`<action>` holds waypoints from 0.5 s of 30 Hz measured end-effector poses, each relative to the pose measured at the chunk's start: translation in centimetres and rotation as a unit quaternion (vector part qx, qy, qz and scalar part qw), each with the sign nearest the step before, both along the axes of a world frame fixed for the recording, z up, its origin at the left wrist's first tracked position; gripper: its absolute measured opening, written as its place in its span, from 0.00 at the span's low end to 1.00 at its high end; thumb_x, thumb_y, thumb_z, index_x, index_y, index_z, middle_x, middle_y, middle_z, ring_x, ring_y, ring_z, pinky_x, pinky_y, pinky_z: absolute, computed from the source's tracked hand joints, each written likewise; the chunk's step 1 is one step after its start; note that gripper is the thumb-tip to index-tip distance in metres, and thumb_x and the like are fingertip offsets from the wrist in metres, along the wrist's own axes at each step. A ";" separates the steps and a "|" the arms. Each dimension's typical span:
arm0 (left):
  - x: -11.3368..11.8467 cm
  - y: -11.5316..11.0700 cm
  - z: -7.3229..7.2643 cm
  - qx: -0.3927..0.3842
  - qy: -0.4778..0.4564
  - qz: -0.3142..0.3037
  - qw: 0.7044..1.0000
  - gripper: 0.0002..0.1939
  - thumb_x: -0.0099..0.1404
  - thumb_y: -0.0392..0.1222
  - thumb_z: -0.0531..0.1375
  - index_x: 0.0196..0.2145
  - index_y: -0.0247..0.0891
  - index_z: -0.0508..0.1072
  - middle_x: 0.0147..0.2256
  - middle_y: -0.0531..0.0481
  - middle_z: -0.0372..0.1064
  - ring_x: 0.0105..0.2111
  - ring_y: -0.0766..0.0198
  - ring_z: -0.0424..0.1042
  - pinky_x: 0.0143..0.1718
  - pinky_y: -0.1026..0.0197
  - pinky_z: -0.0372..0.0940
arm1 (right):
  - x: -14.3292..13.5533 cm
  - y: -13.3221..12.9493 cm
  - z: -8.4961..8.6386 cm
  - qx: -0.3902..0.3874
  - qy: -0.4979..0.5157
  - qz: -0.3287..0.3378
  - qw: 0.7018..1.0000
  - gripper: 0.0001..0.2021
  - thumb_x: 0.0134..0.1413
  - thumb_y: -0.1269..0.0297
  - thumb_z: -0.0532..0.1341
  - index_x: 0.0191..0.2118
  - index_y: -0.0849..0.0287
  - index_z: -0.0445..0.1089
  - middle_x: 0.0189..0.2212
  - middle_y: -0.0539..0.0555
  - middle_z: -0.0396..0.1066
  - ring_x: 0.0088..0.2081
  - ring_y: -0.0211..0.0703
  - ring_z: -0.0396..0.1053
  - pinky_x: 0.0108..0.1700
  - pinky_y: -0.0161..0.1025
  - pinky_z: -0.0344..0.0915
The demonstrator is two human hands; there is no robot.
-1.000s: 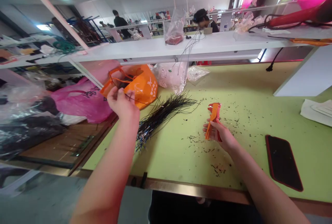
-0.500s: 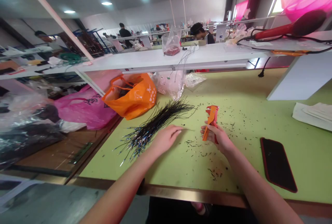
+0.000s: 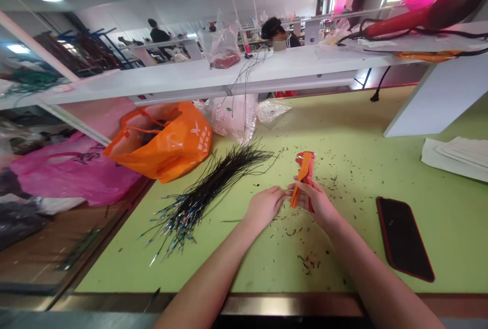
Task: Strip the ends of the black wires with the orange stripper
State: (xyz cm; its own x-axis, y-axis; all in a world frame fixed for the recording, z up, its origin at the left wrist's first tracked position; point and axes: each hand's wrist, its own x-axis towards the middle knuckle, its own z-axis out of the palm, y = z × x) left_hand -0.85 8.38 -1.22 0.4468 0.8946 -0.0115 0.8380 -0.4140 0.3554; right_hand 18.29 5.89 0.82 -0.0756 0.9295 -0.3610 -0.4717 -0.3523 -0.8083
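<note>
My right hand (image 3: 316, 202) is wrapped round the handles of an orange and red wire stripper (image 3: 305, 166), its head pointing away from me. Close beside its fingertips, my left hand (image 3: 267, 206) is closed in a pinch. A thin dark wire (image 3: 231, 221) shows to the left of my left wrist and seems to run under that hand to the pinch; the rest is hidden. Further left lies a loose bundle of black wires (image 3: 217, 181) with blue and silvery tips at the near end.
Short black scraps (image 3: 308, 263) litter the green table (image 3: 381, 166). A phone (image 3: 406, 237) and white sheets (image 3: 457, 158) lie right. An orange bag (image 3: 171, 141), a pink bag (image 3: 76, 166) and clear plastic (image 3: 234, 118) stand beyond the wires. A white shelf (image 3: 163, 82) crosses behind; people work further back.
My left hand has moved right, up to the fingers of my right hand. The stripper stays in my right hand. The camera view has shifted, so the background appears further left.
</note>
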 end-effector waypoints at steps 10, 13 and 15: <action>-3.2 -0.5 -0.1 -0.016 -0.284 0.061 0.957 0.17 0.78 0.42 0.54 0.51 0.44 0.83 0.44 0.48 0.83 0.39 0.58 0.81 0.50 0.54 0.76 | -0.3 -0.3 -0.4 -0.002 -0.077 -0.016 0.997 0.25 0.50 0.58 0.77 0.53 0.52 0.73 0.46 0.56 0.82 0.52 0.54 0.80 0.54 0.47 0.77; -2.4 -1.3 0.3 -0.006 -0.279 -0.003 0.960 0.18 0.78 0.39 0.52 0.52 0.44 0.82 0.47 0.47 0.83 0.47 0.58 0.81 0.54 0.54 0.75 | -0.6 -0.5 -0.6 0.017 -0.083 -0.006 0.996 0.29 0.47 0.54 0.79 0.53 0.53 0.73 0.43 0.54 0.80 0.50 0.53 0.79 0.53 0.46 0.75; -1.9 -1.7 0.3 0.002 -0.260 -0.025 0.965 0.19 0.77 0.36 0.52 0.55 0.43 0.80 0.49 0.46 0.81 0.48 0.58 0.80 0.54 0.55 0.75 | -0.7 -0.7 -0.6 0.038 -0.090 0.004 0.995 0.32 0.46 0.50 0.80 0.54 0.53 0.72 0.41 0.53 0.79 0.46 0.52 0.78 0.50 0.46 0.75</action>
